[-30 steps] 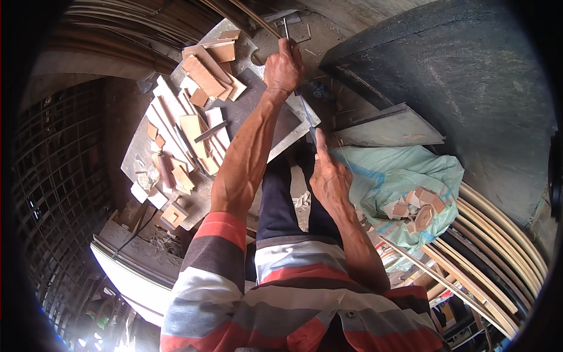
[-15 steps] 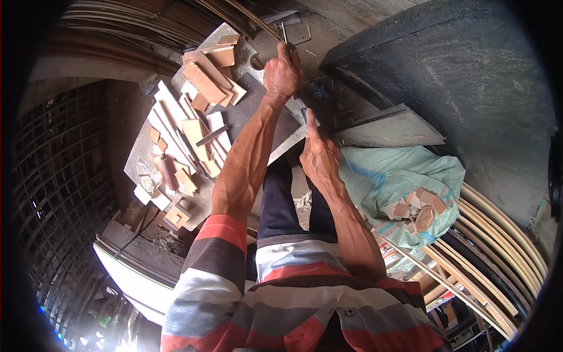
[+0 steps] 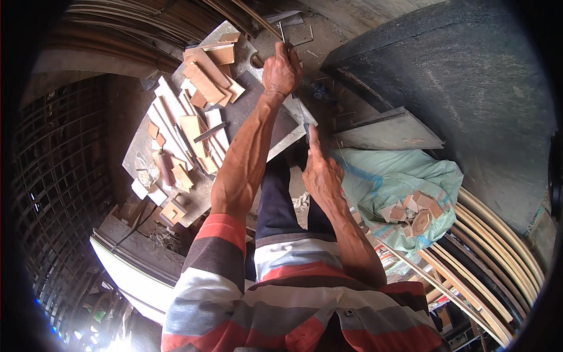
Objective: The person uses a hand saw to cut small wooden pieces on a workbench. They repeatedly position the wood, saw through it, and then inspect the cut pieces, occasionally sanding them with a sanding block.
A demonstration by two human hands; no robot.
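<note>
My left hand [image 3: 281, 71] is a closed fist around a slim metal tool [image 3: 282, 32] whose thin rod sticks out above the knuckles. It hovers over the far end of a grey work slab [image 3: 275, 132] that lies on my lap. A narrow grey strip [image 3: 302, 114] runs from that fist down along the slab's right edge. My right hand [image 3: 321, 173] meets the strip's lower end, index finger stretched up along it and the other fingers curled. Flat pale wooden offcuts [image 3: 202, 79] are heaped on the slab to the left of my left hand.
A teal sack [image 3: 399, 176] holding wood scraps [image 3: 413, 208] sits at my right. Bent cane strips [image 3: 504, 252] curve along the right side. A flat grey board [image 3: 390, 132] and a big dark slab [image 3: 463, 82] lie beyond. A dark lattice [image 3: 53, 176] fills the left.
My right hand has risen from my lap to the slab's right edge and now touches the grey strip. My left fist has stayed at the slab's far end, still gripping the tool.
</note>
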